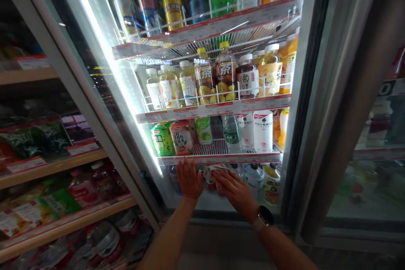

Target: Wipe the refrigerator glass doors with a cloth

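A tall drinks cooler [316, 71] with a dark metal frame fills the middle of the view, and wooden shelves [28, 76] stacked with packaged goods stand to its left. Inside, white wire shelves with red-and-white price rails hold slick metal cans [171, 2], ribbed plastic tea bottles [225, 74], and smooth cartons such as a green one [162, 139]. Just above the hands, a clear water bottle [232, 133] stands close to the shelf's front rail [218, 158]. Both hands sit low, below that rail. The left hand [189, 178] is open with its fingers spread, and the right hand [236, 192] lies open and flat across a crinkled white-and-red packet [215, 175], with no clear grip on it. The packet sits among bottles on the lowest level, though the glare makes it hard to tell whether glass lies between it and the hands. If the packet is held only by flat fingers, its slippery film could let it slide away, and a careless pull could tip the round, top-heavy bottles beside it. The hard case of the watch [265, 218] on the right wrist could also knock against glass or plastic.
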Demonstrator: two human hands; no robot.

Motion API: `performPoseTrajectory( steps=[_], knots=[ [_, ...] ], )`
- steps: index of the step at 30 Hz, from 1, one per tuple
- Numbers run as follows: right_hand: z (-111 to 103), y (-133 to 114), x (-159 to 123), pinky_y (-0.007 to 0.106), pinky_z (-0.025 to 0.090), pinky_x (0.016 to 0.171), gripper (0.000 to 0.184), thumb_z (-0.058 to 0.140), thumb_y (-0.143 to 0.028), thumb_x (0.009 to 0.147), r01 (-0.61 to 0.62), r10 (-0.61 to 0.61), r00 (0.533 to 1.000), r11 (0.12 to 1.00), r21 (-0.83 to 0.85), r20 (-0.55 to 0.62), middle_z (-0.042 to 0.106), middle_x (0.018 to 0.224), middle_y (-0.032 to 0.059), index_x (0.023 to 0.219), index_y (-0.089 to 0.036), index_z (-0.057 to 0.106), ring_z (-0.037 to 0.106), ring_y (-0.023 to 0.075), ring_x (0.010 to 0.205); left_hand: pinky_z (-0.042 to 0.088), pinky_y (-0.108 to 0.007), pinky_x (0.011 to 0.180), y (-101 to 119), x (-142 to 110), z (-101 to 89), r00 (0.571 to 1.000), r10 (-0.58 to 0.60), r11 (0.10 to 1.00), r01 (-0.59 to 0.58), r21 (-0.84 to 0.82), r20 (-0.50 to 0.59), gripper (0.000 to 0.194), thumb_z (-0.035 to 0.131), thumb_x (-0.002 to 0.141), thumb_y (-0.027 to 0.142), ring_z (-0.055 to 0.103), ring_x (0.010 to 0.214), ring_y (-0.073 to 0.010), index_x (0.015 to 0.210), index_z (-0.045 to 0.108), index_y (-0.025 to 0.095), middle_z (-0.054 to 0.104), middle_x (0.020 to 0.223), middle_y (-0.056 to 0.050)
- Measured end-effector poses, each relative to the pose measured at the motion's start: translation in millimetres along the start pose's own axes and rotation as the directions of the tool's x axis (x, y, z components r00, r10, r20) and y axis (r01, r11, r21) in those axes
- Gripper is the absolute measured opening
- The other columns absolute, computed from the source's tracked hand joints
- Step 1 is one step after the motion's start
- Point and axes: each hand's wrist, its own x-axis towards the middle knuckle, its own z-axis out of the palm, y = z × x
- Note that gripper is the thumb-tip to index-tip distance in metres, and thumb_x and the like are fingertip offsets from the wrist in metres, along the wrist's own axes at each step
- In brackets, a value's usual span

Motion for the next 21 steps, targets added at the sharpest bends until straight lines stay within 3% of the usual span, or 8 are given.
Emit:
performPoseTrajectory(
  steps=[5, 9, 11, 15, 21],
  knots=[
    [-38, 35, 7, 0.042, 0.028, 0.122, 0.061, 0.042, -0.001, 0.093, -0.223, 0.191, 0.960, 0.963, -0.151, -0.205, 0.057, 0.142, 0.0064, 0.151, -0.020, 0.037, 0.037, 0.0196, 0.143, 0.017, -0.054, 0.122, -1, -2, 0.8, 1.000, -0.002, 1.000, 0.002, -0.015, 0.004, 0.062, 0.039, 0.096, 0.029, 0.017, 0.150, -0.0291, 0.154, 0.022, 0.018, 0.023, 0.161, -0.014],
    [-53, 56, 12, 0.056, 0.030, 0.119, 0.067, 0.040, -0.002, 0.091, -0.446, 0.347, 0.836, 0.881, -0.159, -0.424, 0.042, 0.153, 0.0080, 0.154, -0.023, 0.030, 0.032, 0.0281, 0.145, 0.017, -0.053, 0.122, 1, 0, -0.7, 1.000, 0.007, 1.000, -0.007, -0.001, -0.003, 0.063, 0.041, 0.095, 0.028, 0.015, 0.151, -0.0288, 0.154, 0.022, 0.018, 0.023, 0.161, -0.013],
    [-49, 55, 14, 0.060, 0.033, 0.116, 0.066, 0.038, -0.003, 0.091, -0.488, 0.381, 0.795, 0.864, -0.124, -0.472, 0.039, 0.155, 0.0078, 0.154, -0.023, 0.031, 0.033, 0.0307, 0.144, 0.017, -0.051, 0.122, 2, 3, -2.2, 1.000, 0.017, 1.000, -0.017, 0.012, -0.008, 0.063, 0.040, 0.095, 0.027, 0.013, 0.151, -0.0285, 0.154, 0.021, 0.017, 0.021, 0.161, -0.013],
    [-28, 33, 16, 0.058, 0.032, 0.117, 0.067, 0.038, -0.003, 0.091, -0.473, 0.395, 0.807, 0.878, -0.079, -0.438, 0.042, 0.153, 0.0072, 0.154, -0.025, 0.030, 0.035, 0.0294, 0.144, 0.017, -0.049, 0.123, 4, 5, -4.1, 1.000, 0.024, 1.000, -0.024, 0.018, -0.018, 0.063, 0.040, 0.095, 0.026, 0.013, 0.151, -0.0279, 0.154, 0.022, 0.016, 0.020, 0.162, -0.012],
    [6, -5, 13, 0.041, 0.029, 0.121, 0.066, 0.039, -0.001, 0.093, -0.369, 0.340, 0.891, 0.929, -0.044, -0.301, 0.059, 0.139, 0.0073, 0.154, -0.024, 0.030, 0.047, 0.0195, 0.137, 0.018, -0.052, 0.122, 3, 4, -3.4, 1.000, 0.021, 1.000, -0.020, 0.010, -0.011, 0.063, 0.040, 0.095, 0.026, 0.015, 0.150, -0.0282, 0.154, 0.022, 0.017, 0.021, 0.161, -0.014]
  ],
)
